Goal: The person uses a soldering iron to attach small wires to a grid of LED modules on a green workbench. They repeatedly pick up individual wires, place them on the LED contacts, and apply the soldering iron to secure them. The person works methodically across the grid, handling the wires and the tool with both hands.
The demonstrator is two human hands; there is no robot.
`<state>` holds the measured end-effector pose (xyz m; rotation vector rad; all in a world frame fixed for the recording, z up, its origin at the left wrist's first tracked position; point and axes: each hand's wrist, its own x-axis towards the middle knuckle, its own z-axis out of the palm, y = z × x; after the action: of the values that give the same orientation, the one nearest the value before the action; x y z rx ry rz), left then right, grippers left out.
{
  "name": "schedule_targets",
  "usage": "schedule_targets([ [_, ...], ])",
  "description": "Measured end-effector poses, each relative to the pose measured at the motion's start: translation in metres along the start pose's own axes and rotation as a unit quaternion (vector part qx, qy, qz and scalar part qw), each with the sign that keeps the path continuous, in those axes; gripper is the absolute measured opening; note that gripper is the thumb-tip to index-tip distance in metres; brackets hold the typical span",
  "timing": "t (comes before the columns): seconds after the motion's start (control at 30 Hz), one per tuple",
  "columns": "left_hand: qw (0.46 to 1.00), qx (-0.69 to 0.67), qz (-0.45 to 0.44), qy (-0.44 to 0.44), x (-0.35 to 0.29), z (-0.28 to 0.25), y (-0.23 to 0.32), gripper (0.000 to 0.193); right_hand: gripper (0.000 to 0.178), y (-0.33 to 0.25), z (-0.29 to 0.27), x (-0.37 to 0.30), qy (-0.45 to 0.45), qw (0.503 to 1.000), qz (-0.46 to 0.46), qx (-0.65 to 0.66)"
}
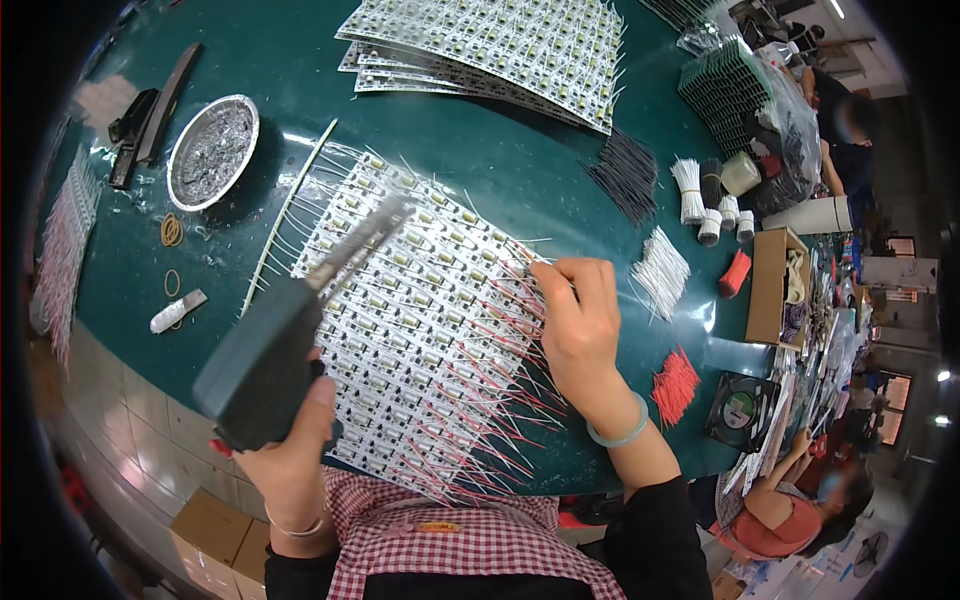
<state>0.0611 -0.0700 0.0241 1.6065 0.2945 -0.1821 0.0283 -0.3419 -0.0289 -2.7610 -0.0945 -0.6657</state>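
Note:
My left hand (pixel 287 468) grips a dark green pistol-shaped soldering gun (pixel 258 362). Its metal barrel, smeared by motion, reaches over a white panel of small circuit boards (pixel 385 330) with rows of yellowish components. At the panel's upper right edge, my right hand (pixel 580 325) pinches a thin wire, mostly hidden by the fingertips. Below that hand, many red and white wires (pixel 490 420) stick out along the panel's right side. White wires also run from its upper left edge to a pale strip (pixel 285 215).
Loose black wires (pixel 625 178), white wires (pixel 660 273) and red wires (pixel 676 386) lie to the right. A stack of panels (pixel 490 50) sits at the far side. On the left are a bowl of metallic scraps (pixel 176 190) and rubber bands (pixel 171 231). Two people work beyond, at right.

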Motion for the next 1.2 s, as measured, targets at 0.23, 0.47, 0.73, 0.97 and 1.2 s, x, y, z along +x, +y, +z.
schedule_targets([
  [0.23,0.993,0.049,0.060,-0.090,-0.008,0.018,-0.021,0.035,0.035,-0.008,0.007,-0.003,0.010,0.999,-0.019,0.050],
  [0.47,0.981,0.078,0.111,-0.139,-0.009,0.031,-0.015,0.020,0.035,-0.005,0.016,-0.005,-0.007,0.998,-0.024,0.060],
  [0.73,0.971,0.109,0.142,-0.159,-0.004,0.037,-0.019,0.014,0.037,-0.003,0.019,-0.006,-0.014,0.998,-0.017,0.064],
  [0.97,0.970,0.115,0.142,-0.162,-0.003,0.037,-0.026,0.011,0.037,-0.003,0.020,-0.005,-0.017,0.998,-0.018,0.059],
  [1.2,0.966,0.130,0.140,-0.172,-0.004,0.036,-0.031,0.014,0.037,-0.003,0.020,-0.005,-0.017,0.998,-0.021,0.050],
])
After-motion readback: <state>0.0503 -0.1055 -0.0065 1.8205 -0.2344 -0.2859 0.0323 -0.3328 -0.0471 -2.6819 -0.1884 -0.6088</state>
